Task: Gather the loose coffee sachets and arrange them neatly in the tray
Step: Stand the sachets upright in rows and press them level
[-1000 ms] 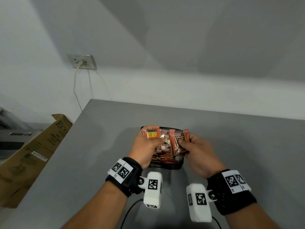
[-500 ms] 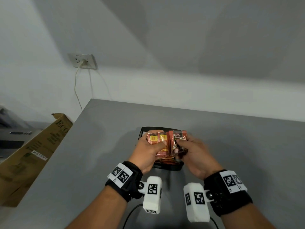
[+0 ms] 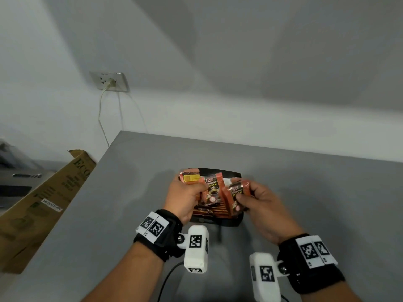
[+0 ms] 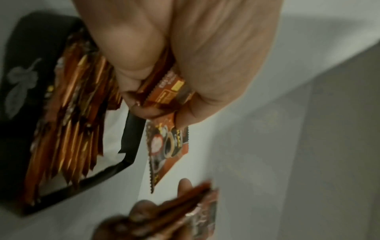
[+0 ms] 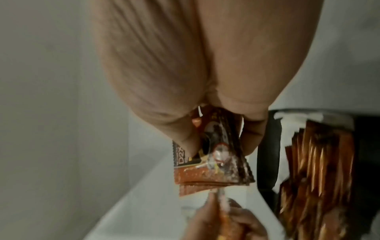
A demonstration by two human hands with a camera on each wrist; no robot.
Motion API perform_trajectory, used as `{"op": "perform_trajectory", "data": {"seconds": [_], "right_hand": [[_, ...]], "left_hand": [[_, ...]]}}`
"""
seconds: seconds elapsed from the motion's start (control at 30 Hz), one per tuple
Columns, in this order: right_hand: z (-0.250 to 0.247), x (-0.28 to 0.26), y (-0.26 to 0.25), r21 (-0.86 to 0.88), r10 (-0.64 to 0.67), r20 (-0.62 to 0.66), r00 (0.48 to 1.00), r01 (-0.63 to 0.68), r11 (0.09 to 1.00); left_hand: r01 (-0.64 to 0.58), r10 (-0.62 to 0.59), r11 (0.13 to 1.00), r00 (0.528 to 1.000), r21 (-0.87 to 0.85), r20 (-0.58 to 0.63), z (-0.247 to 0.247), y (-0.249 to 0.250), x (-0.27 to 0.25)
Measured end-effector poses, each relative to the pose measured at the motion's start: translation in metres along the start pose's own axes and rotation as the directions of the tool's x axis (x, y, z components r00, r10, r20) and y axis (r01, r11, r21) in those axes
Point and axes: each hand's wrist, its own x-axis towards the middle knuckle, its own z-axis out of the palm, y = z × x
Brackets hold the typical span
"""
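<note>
A black tray (image 3: 231, 222) sits mid-table with several orange-brown coffee sachets (image 3: 214, 209) standing in a row inside it. Just above the tray, my left hand (image 3: 188, 196) grips a small fan of sachets (image 3: 210, 188) with "D2X Black Coffee" print. My right hand (image 3: 255, 198) pinches another few sachets (image 3: 234, 196), tilted, a short gap to the right of the left bunch. In the left wrist view my fingers curl round the sachets (image 4: 166, 92) beside the tray (image 4: 129, 138). The right wrist view shows the pinched sachets (image 5: 213, 155) and the tray (image 5: 267, 154).
The grey table (image 3: 130, 214) ends at a left edge with a cardboard box (image 3: 39, 205) leaning beside it. A wall socket (image 3: 109, 81) with a plugged cable hangs on the back wall. A dark cable (image 3: 168, 280) runs along the table near me.
The two bunches were held together over the tray; now my right hand has drawn its sachets off to the right and tilted them, leaving a gap. The left hand stays nearly still.
</note>
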Motion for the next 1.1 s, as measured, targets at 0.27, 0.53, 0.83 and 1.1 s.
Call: {"op": "perform_trajectory", "data": {"seconds": [0.27,0.53,0.83,1.1], "right_hand": [[0.014,0.009,0.002,0.085,0.127,-0.07,0.989,-0.121,0.989],[0.007,0.01,-0.008,0.334,0.129,-0.038,0.991,-0.109,0.936],[0.013,0.01,-0.003,0.181,-0.024,-0.034,0.999,0.03,0.983],[-0.005,-0.001,-0.007,-0.293,-0.07,0.126,0.99,0.105,0.95]], "left_hand": [[-0.053,0.046,0.997,0.991,0.051,0.129,0.015,-0.002,-0.013],[0.009,-0.012,1.0,0.976,0.014,0.218,0.006,-0.004,-0.015],[0.111,-0.112,0.994,0.972,0.02,0.208,0.013,-0.007,-0.02],[0.058,-0.056,0.997,0.998,-0.043,0.031,0.003,0.0,-0.006]]}}
